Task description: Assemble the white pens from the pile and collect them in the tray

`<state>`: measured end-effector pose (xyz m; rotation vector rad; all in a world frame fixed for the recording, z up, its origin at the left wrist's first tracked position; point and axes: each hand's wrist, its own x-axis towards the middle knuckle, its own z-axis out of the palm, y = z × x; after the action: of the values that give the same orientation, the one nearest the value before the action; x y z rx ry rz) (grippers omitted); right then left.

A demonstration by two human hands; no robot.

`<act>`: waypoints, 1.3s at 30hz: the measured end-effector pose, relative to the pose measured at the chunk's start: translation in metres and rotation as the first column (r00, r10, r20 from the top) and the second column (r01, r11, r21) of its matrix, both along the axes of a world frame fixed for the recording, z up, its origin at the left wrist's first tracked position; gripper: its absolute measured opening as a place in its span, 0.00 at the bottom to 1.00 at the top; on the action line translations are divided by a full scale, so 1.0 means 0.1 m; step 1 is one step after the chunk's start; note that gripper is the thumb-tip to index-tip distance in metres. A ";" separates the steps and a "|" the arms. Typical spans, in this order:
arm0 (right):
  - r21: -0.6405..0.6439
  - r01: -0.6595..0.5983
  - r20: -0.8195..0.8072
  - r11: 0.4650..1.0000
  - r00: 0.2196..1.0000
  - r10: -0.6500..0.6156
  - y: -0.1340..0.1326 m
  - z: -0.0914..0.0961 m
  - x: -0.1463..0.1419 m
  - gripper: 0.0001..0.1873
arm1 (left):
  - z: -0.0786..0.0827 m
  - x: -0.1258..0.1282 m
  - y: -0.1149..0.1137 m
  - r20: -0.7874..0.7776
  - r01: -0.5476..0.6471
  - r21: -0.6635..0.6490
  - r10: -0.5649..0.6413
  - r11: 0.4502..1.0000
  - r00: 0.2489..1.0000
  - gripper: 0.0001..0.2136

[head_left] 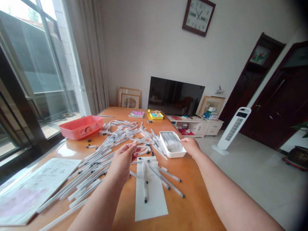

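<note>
The right hand (pixel 191 147) is closed on the corner of a white plastic tray (pixel 176 155), which stands at the right edge of the worktop (pixel 192 192) with a row of slim pen rods (pixel 169 136) inside. The left hand (pixel 124 158) hangs over the middle, thumb and forefinger drawn narrow; I cannot tell whether a pen part sits between them. Clear pen barrels (pixel 92 173) spread from the near left corner towards the far edge. Several black-tipped pens (pixel 145 189) lie on and across a white paper strip (pixel 151 211) by the near edge, and a coral plastic basket (pixel 81 134) stands at the left edge
</note>
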<state>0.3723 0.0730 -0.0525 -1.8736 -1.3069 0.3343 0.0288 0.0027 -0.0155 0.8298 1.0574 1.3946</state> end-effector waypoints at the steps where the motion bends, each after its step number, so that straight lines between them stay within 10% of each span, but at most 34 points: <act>1: 0.004 0.004 -0.010 1.000 1.000 -0.004 -0.01 0.01 -0.01 0.14 | 0.01 0.00 0.00 0.002 -0.004 -0.004 0.004 1.000 1.000 0.20; 16: 0.154 0.021 -0.155 0.988 0.988 0.003 -0.22 0.22 -0.29 0.21 | 0.05 -0.10 0.03 0.082 -0.089 0.019 0.087 0.996 0.993 0.17; 24: 0.199 -0.183 -0.322 0.963 0.916 0.241 -0.74 0.60 -0.88 0.16 | 0.05 -0.18 0.07 0.092 -0.147 0.035 0.143 0.989 0.985 0.16; 39: 0.061 -0.392 -0.343 0.918 0.855 0.389 -0.76 0.11 -1.02 0.10 | 0.05 -0.32 0.13 -0.022 -0.236 0.069 0.238 0.969 0.971 0.18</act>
<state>0.2703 -0.0026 -0.0417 -1.4553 -1.4262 0.8491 -0.0035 0.0159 -0.0109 0.7928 1.1690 1.6296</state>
